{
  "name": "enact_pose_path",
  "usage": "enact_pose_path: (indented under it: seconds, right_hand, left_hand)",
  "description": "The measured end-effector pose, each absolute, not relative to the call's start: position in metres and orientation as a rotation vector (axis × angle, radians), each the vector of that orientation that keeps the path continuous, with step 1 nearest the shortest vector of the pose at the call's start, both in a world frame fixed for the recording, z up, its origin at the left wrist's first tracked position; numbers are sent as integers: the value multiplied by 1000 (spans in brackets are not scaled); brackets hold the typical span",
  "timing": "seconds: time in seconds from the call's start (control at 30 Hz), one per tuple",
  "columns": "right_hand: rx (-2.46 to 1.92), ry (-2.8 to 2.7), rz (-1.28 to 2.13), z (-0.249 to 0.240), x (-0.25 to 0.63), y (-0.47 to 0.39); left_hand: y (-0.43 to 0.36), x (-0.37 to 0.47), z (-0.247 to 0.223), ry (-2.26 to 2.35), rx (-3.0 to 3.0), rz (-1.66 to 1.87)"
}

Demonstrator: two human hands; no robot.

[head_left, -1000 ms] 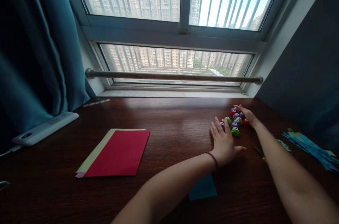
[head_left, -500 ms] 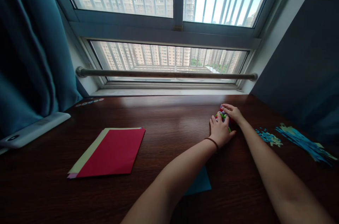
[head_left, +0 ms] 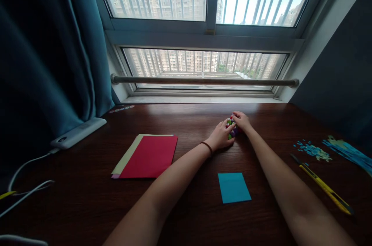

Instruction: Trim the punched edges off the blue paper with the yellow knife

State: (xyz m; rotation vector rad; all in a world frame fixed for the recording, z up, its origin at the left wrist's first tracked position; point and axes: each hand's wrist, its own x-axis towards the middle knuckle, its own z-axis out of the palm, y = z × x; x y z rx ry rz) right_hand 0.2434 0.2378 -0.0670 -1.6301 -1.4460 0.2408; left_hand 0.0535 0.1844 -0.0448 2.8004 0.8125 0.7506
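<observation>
A tight cluster of small round colourful pieces [head_left: 231, 123], in green, red, purple and white, stands on the far part of the brown table; their exact kind is too small to make out. My left hand [head_left: 222, 135] is curled against the cluster's left and near side, its fingers over the pieces. From the right and behind, my right hand [head_left: 242, 121] closes round the same pieces, its fingertips touching them. Parts of the cluster are hidden by the fingers. A square of blue paper [head_left: 234, 187] lies between my forearms, nearer to me.
Left of my left forearm lies a stack of coloured paper, red sheet [head_left: 151, 156] on top. At right are a yellow utility knife [head_left: 325, 187], small blue and green paper bits [head_left: 312, 149] and paper strips [head_left: 347, 153]. A white power strip [head_left: 78, 133] sits by the curtain.
Both hands have shifted left across the table with the colourful cluster between them. The view has turned a little left, and the blue square and the knife now show.
</observation>
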Motion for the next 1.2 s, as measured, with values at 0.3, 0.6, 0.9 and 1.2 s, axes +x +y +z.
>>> enact_pose_path:
  seconds: [0.3, 0.6, 0.9, 1.2]
  right_hand:
    - [-1788, -1172, 135, -72, 171, 250]
    - [-1808, -1119, 171, -66, 163, 247]
    - [-1740, -1283, 209, -38, 172, 206]
    - [-1262, -2086, 193, -22, 166, 28]
  left_hand:
    - [234, -21, -31, 758, 2831, 494]
    - [243, -24, -41, 984, 2668, 510]
    - [252, -17, -42, 922, 2611, 533]
    - [233, -29, -39, 897, 2578, 610]
